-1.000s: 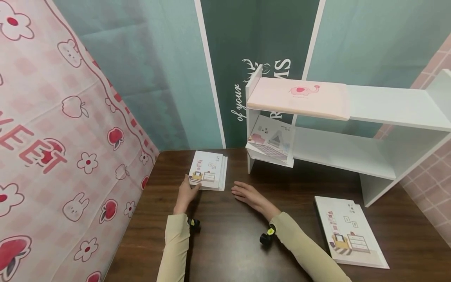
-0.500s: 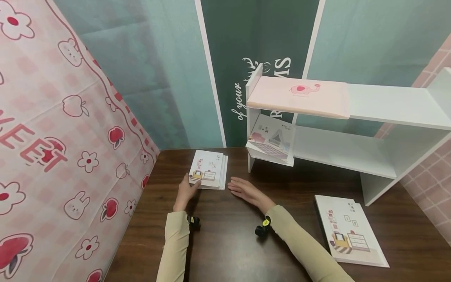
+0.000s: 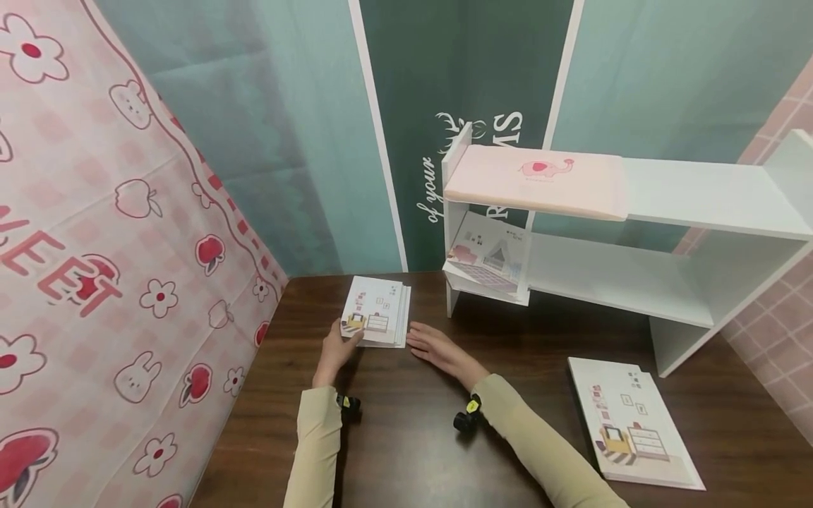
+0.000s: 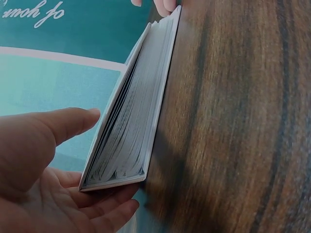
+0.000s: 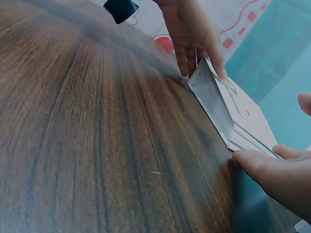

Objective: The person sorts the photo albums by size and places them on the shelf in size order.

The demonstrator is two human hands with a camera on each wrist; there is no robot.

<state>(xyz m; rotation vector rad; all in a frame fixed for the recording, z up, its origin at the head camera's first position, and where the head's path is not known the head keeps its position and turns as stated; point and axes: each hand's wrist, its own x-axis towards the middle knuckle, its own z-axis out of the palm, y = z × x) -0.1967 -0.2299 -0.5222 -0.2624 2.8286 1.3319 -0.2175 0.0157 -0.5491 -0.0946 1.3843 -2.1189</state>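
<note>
A white hardcover book with a room drawing on its cover lies flat near the table's back edge. Along its right side the covers and pages show as uneven layers. My left hand is at its left front corner, fingers extended against the spine and thumb straight beside the top cover. From the right, my right hand reaches the opposite side with extended fingers, the tips touching the book's edge. In the right wrist view, part of my right hand shows beside the layered edge.
A white two-tier shelf stands at the right, with a pink cloth on top and a tilted book below. Another white book lies on the right of the brown table. A pink printed curtain borders the left.
My right hand has moved left until its fingertips reach the book's right edge. My left hand and the book stay nearly where they were.
</note>
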